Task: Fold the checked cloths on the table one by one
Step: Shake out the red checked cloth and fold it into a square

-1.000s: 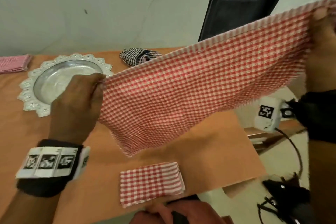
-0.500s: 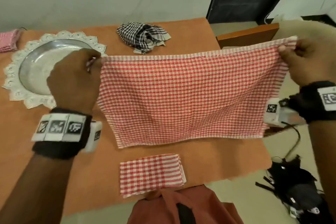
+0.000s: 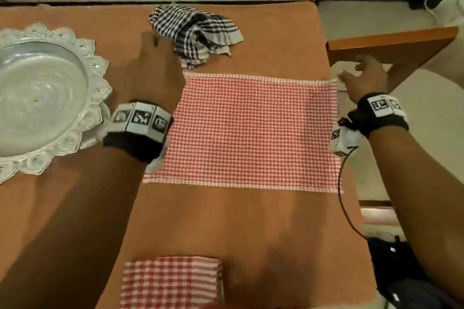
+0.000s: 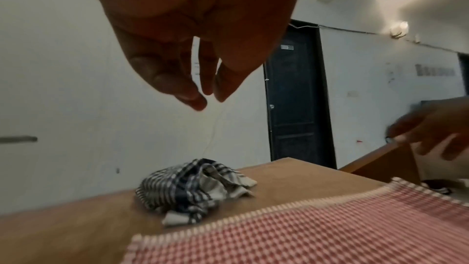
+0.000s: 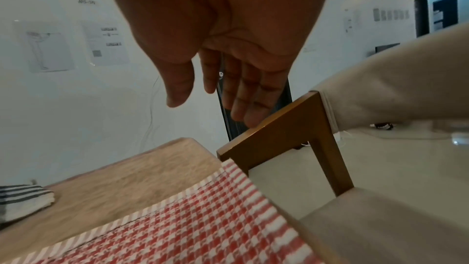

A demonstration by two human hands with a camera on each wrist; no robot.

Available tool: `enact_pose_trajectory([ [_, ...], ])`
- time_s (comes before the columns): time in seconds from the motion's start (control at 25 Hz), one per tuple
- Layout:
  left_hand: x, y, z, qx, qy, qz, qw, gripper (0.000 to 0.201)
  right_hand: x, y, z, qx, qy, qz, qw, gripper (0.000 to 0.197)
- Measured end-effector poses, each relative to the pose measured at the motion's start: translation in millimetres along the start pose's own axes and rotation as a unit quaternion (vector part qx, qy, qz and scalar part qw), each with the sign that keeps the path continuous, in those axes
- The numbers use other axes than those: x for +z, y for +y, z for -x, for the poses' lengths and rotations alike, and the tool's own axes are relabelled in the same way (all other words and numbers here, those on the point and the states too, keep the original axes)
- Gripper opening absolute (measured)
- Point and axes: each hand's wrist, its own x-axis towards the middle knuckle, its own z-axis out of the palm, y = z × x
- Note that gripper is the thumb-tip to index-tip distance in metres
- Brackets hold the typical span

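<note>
A red-and-white checked cloth (image 3: pixel 251 130) (image 4: pixel 317 228) (image 5: pixel 193 224) lies spread flat on the orange table (image 3: pixel 251 228), its right edge at the table's edge. My left hand (image 3: pixel 153 70) (image 4: pixel 200 87) hovers just past its far left corner, fingers relaxed, holding nothing. Off the far right corner my right hand (image 3: pixel 361 75) (image 5: pixel 218 95) is lifted with straight fingers, also empty. A crumpled black-and-white checked cloth (image 3: pixel 195 32) (image 4: pixel 195 186) sits beyond the red one. A folded red checked cloth (image 3: pixel 170 281) lies at the near edge.
A silver plate with a scalloped rim (image 3: pixel 95 113) stands on the table at the left. A wooden chair (image 3: pixel 391 45) (image 5: pixel 284 133) with a beige seat is right beside the table's right edge. A black cable (image 3: pixel 344 208) hangs from my right wrist.
The red cloth, held up by its top corners before, now lies flat on the table. Both hands have let go of it and lifted slightly away.
</note>
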Motion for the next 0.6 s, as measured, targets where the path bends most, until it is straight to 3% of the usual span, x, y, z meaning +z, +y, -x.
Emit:
enact_pose_trajectory([
  [0.08,25,-5,38,0.042,-0.036,0.036,0.998,0.028,10,16,9,0.014,0.001,-0.026,1.0,0.042],
  [0.16,54,-28,81,0.026,-0.08,0.069,0.994,0.025,13,38,38,0.044,0.011,-0.035,0.998,0.03],
  [0.28,91,-82,122,-0.135,-0.112,0.062,0.983,0.027,17,76,100,0.093,-0.023,-0.001,0.995,0.02],
  [0.36,102,-106,133,-0.227,-0.159,0.049,0.96,0.032,23,95,130,0.137,-0.056,0.028,0.989,0.024],
  [0.6,101,-117,125,-0.299,-0.191,0.121,0.927,0.031,34,93,153,0.219,-0.074,0.033,0.972,0.035],
])
